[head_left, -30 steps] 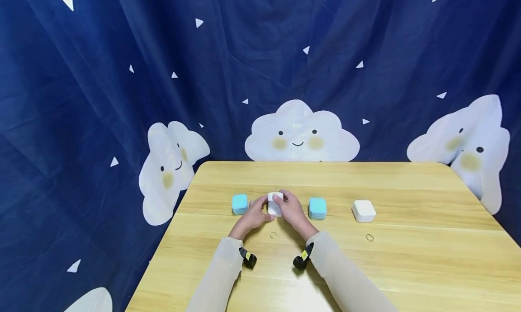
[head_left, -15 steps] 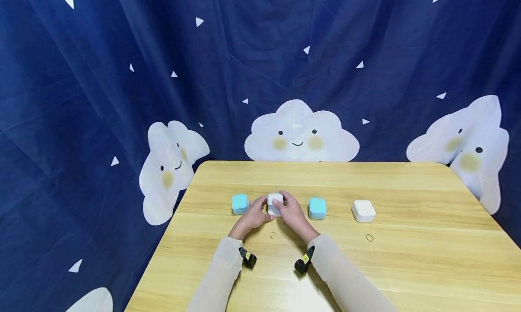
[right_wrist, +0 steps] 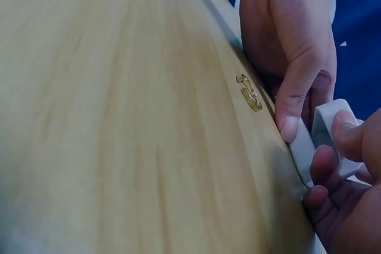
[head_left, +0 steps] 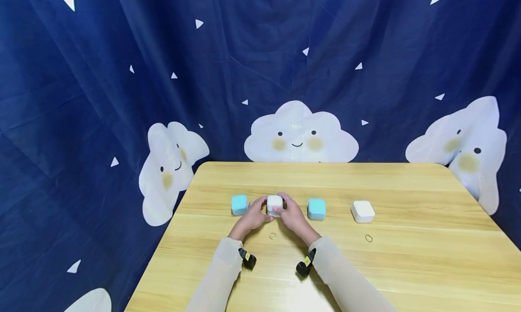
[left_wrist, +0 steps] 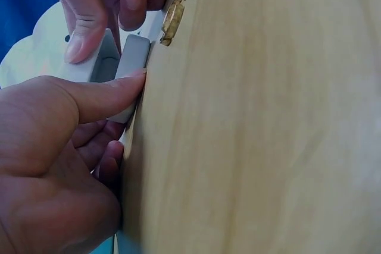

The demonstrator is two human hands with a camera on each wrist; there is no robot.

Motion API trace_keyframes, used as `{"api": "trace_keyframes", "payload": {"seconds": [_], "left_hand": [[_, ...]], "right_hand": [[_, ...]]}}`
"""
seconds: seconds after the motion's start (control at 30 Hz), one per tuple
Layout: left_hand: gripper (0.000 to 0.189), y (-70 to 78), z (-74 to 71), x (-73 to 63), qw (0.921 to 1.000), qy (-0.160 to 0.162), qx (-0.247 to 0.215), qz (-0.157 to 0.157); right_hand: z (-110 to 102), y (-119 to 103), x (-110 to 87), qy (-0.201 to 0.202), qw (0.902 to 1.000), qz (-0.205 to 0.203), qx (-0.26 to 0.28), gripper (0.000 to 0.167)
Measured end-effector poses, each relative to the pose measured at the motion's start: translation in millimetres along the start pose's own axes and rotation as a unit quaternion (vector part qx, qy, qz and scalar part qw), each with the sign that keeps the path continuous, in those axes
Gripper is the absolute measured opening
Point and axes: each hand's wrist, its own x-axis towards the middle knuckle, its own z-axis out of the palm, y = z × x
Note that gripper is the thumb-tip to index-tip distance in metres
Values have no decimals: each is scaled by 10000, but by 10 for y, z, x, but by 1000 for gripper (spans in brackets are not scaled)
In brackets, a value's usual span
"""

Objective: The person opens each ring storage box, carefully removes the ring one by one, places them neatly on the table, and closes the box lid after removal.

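In the head view my hands meet at a small white box near the middle of the table. My left hand (head_left: pixel 253 215) pinches its lower part, a shallow white base (left_wrist: pixel 136 53), at the side; the base stands on the table. My right hand (head_left: pixel 294 216) holds the hollow white lid (head_left: pixel 274 200), thumb in front, tilted just above that base. Its open underside faces the base in the right wrist view; whether the two parts touch I cannot tell. A gold ring (head_left: pixel 272 235) lies on the wood before the hands, seen closer as a gold ring (right_wrist: pixel 250 93) in the right wrist view.
A light-blue box (head_left: pixel 239 205) stands left of my left hand. Another light-blue box (head_left: pixel 316 209) is right of my right hand, with a white box (head_left: pixel 362 211) farther right. A second ring (head_left: pixel 368 238) lies in front of that one. Behind the table (head_left: pixel 427 267) hangs a dark-blue curtain (head_left: pixel 228 77).
The white lid in my right hand has come down and nearer over the base. The right wrist has turned slightly outward. My left hand, the rings and the other boxes stay put.
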Motion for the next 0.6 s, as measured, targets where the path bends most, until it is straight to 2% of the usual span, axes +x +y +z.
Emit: {"api": "trace_keyframes", "payload": {"seconds": [0.37, 0.6], "left_hand": [[70, -4, -10, 10, 10000, 4, 27, 16], [69, -2, -8, 4, 10000, 14, 58, 25]], "right_hand": [[14, 61, -12, 53, 9986, -249, -457, 57], [14, 80, -32, 91, 9979, -208, -609, 59]]}}
